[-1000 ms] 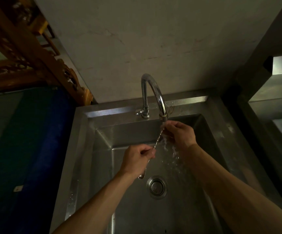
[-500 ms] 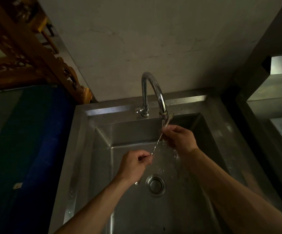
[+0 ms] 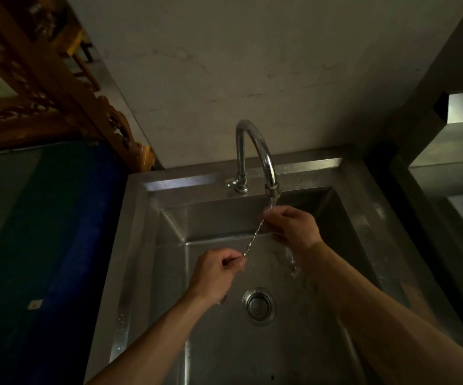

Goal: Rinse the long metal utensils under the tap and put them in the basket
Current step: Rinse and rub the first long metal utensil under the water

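both hands grip one twisted metal utensil under the tap: our left hand pinches the lower end, our right hand the upper. we've slid it lower since a second ago, so rinsing continues; no basket in view.

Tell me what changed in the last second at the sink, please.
Little changed. The right hand slid up the twisted utensil until its top end disappeared into the fingers under the tap. The left hand still pinches the lower end. Water keeps running into the sink.
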Available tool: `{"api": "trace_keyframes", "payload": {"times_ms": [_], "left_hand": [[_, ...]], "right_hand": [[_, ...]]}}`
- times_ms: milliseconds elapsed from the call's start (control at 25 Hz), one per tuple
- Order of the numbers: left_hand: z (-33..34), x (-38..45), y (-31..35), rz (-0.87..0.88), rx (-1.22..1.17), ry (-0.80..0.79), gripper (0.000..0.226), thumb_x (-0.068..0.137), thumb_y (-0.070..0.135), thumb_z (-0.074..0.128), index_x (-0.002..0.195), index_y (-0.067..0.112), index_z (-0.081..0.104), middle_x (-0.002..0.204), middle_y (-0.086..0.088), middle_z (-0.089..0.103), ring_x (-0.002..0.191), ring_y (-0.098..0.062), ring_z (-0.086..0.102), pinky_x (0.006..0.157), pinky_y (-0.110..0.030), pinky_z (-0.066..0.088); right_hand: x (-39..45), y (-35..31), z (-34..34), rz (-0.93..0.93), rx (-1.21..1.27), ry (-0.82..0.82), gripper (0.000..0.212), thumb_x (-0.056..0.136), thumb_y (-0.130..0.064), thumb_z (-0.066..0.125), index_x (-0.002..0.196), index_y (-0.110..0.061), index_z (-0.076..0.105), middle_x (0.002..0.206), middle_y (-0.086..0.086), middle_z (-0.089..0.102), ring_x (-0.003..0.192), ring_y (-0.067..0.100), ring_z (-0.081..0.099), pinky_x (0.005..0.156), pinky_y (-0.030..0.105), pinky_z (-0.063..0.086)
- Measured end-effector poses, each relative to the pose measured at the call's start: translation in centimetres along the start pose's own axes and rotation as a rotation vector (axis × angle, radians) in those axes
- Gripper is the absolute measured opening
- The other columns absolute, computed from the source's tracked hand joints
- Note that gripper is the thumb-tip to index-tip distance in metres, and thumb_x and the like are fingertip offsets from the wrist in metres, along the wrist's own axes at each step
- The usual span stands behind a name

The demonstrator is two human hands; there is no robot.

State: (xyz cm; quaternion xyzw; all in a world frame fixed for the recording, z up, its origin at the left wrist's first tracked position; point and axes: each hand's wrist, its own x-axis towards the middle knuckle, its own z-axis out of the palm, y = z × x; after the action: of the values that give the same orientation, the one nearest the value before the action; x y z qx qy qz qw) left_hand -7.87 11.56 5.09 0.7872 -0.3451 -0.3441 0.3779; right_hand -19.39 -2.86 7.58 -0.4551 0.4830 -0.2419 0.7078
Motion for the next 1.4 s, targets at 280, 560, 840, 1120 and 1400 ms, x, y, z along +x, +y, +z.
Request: {"api": "trace_keyframes", "payload": {"times_ms": [280,560,840,1120,1400], "left_hand": [[-0.6,-0.2,-0.7,0.009,0.016,-0.015,0.012,0.081,0.023,0.069,0.069,0.022,0.068,0.066,0.002,0.069,0.058,-0.003,0.057,0.064,-0.034,0.049],[-0.2,-0.9,-0.9,0.005,0.023,-0.046,0.014,0.082,0.022,0.068,0.068,0.020,0.068,0.065,0.003,0.068,0.057,-0.002,0.054,0.063,-0.026,0.045],[-0.3,-2.1,-1.5,-0.003,-0.001,-0.044,0.023,0.082,0.017,0.068,0.061,0.024,0.065,0.057,0.010,0.062,0.052,0.001,0.050,0.058,-0.026,0.042],[-0.7,-2.0,-1.3,-0.002,-0.017,-0.031,0.027,0.083,0.017,0.067,0.058,0.028,0.064,0.054,0.013,0.061,0.051,0.002,0.049,0.057,-0.023,0.042],[-0.8,-2.1,-1.7,-0.036,-0.038,-0.035,0.021,0.083,0.019,0.067,0.063,0.027,0.066,0.055,0.011,0.060,0.048,-0.001,0.048,0.056,-0.030,0.044]], "right_hand": [[0.4,0.3,-0.1,0.012,-0.007,0.019,0.024,0.087,-0.033,0.067,0.097,-0.011,0.069,0.088,0.003,0.074,0.088,0.020,0.068,0.075,0.034,0.051],[0.1,0.2,-0.8,0.009,-0.014,0.016,0.025,0.087,-0.028,0.068,0.097,-0.006,0.070,0.092,0.008,0.074,0.091,0.024,0.068,0.086,0.041,0.052],[-0.1,-0.2,-0.7,-0.008,-0.034,-0.033,0.020,0.090,-0.029,0.063,0.095,-0.011,0.071,0.094,0.005,0.076,0.090,0.020,0.069,0.081,0.037,0.049],[0.0,-0.1,0.0,-0.023,0.017,-0.044,0.010,0.087,-0.021,0.068,0.094,-0.015,0.071,0.097,0.007,0.075,0.091,0.020,0.069,0.082,0.038,0.051],[0.2,-0.2,-0.2,-0.061,0.061,-0.052,0.024,0.083,-0.014,0.071,0.107,-0.014,0.069,0.101,0.007,0.072,0.091,0.020,0.067,0.082,0.036,0.054]]}}
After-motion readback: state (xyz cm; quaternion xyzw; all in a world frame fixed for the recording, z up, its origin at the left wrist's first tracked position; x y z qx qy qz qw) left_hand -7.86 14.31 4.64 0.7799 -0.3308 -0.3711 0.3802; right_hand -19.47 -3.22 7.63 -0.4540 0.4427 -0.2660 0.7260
